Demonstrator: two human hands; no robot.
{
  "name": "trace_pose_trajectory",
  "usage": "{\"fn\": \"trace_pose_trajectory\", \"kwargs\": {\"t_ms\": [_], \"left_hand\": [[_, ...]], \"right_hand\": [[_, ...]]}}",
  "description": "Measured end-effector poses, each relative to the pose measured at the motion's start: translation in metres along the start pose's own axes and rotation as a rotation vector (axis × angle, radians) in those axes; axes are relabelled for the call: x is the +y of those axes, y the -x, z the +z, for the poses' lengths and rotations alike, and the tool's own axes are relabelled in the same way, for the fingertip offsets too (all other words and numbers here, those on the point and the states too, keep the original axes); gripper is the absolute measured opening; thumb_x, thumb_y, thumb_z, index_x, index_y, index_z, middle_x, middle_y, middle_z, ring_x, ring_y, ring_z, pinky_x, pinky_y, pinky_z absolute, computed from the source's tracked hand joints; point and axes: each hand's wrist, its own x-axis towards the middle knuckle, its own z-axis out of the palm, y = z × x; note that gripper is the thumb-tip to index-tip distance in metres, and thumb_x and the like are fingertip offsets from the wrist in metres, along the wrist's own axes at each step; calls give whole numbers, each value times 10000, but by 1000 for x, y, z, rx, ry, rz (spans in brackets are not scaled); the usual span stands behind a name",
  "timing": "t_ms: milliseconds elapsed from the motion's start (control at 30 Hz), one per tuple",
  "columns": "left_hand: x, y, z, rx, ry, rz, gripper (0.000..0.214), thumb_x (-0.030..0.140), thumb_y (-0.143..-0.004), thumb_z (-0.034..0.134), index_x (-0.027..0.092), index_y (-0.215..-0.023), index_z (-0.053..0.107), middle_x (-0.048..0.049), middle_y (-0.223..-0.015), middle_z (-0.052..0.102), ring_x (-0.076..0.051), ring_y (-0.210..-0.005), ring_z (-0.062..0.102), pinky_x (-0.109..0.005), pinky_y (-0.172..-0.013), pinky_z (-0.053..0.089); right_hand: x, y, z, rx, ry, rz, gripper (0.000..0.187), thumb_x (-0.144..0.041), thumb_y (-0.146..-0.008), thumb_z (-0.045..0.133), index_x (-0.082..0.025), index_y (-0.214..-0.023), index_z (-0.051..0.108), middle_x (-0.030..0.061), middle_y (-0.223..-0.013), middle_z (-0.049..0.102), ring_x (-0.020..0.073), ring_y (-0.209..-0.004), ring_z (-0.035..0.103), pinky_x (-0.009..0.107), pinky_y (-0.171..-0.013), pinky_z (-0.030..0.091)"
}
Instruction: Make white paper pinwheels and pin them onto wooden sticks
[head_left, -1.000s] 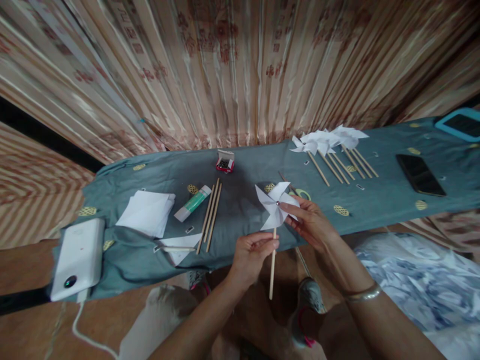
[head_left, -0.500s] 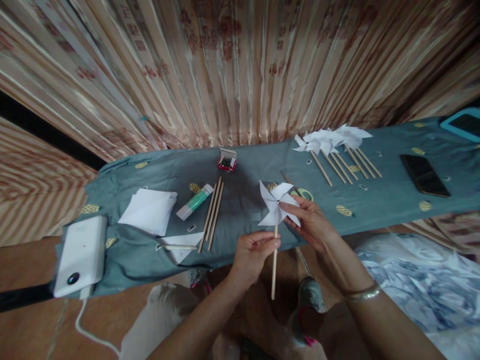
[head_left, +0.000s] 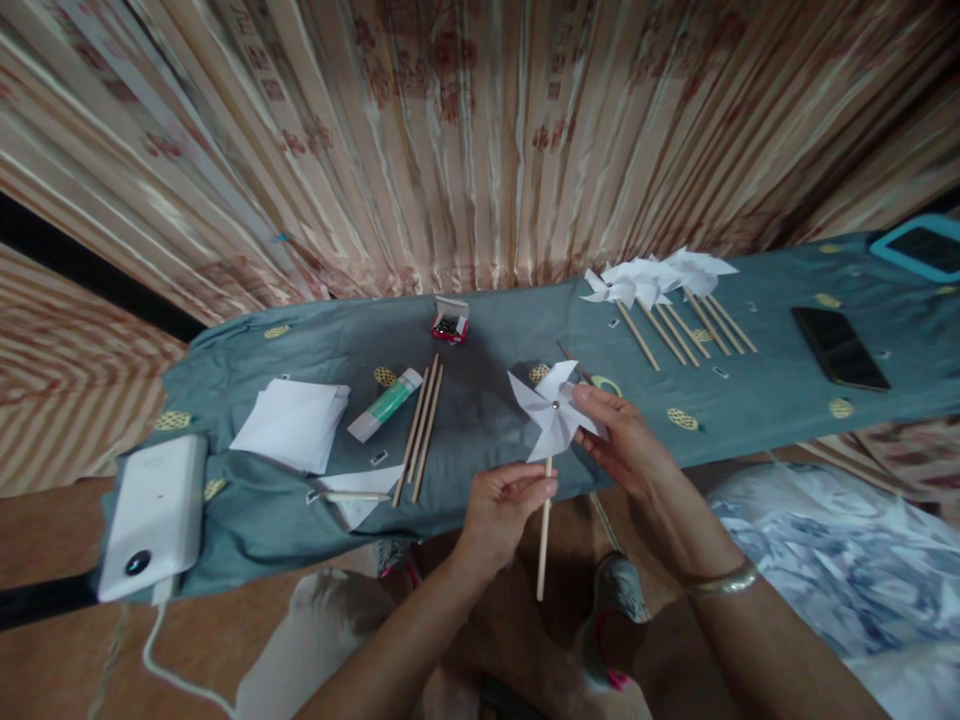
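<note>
A white paper pinwheel (head_left: 546,412) with a round pin head at its centre is held upright over the table's near edge. My left hand (head_left: 504,510) is closed around its thin wooden stick (head_left: 544,550), just below the blades. At the right side of the pinwheel, my right hand (head_left: 619,435) has its thumb and fingers on either side of a blade. Behind that hand lies a pair of scissors (head_left: 606,385) with light green handles, partly covered. Left of the hands lie several loose wooden sticks (head_left: 427,430) and a green-and-white glue stick (head_left: 385,405).
A small red box of pins (head_left: 450,325) stands open at the back. Several pinwheels (head_left: 652,280) lie at the back right, near a dark phone (head_left: 840,347). White paper sheets (head_left: 291,425), a pencil (head_left: 352,495) and a white corded device (head_left: 155,515) are at the left.
The pinwheel's blades have turned slightly. My right fingers have shifted from near the central pin outward to a blade. My left hand keeps its hold on the stick.
</note>
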Motion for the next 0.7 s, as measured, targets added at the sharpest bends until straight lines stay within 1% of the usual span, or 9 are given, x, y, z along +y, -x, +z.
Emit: {"fn": "trace_pose_trajectory", "kwargs": {"t_ms": [167, 367, 533, 700], "left_hand": [[-2, 0, 0, -12, 16, -9, 196, 275, -491, 812, 168, -650, 766, -15, -539, 666, -87, -495, 520, -215, -539, 426], [-2, -1, 1, -8, 8, -3, 188, 272, -492, 803, 166, -641, 763, -16, -542, 666, -82, -482, 508, -213, -525, 419], [0, 0, 0, -4, -10, 1, 189, 280, -500, 798, 166, -646, 763, -23, -562, 677, -90, -495, 522, -219, -534, 433], [2, 0, 0, 1, -42, 11, 215, 304, -501, 809, 159, -652, 761, -31, -565, 681, -103, -513, 546, -226, -548, 446]], "right_hand": [[1, -2, -2, 8, -17, -5, 260, -362, -530, 852, -231, -719, 732, -45, -671, 713, 82, -564, 589, 176, -510, 442], [-1, 1, 1, 34, -5, 26, 225, -325, -527, 844, -229, -672, 702, -65, -640, 693, 73, -561, 581, 158, -488, 414], [-2, 1, 4, -9, -35, -5, 239, -302, -493, 859, -199, -635, 697, -45, -608, 685, 80, -548, 577, 181, -520, 437], [0, 0, 3, -48, -22, -19, 253, -319, -511, 867, -187, -641, 694, -52, -561, 662, 61, -491, 537, 175, -487, 421]]}}
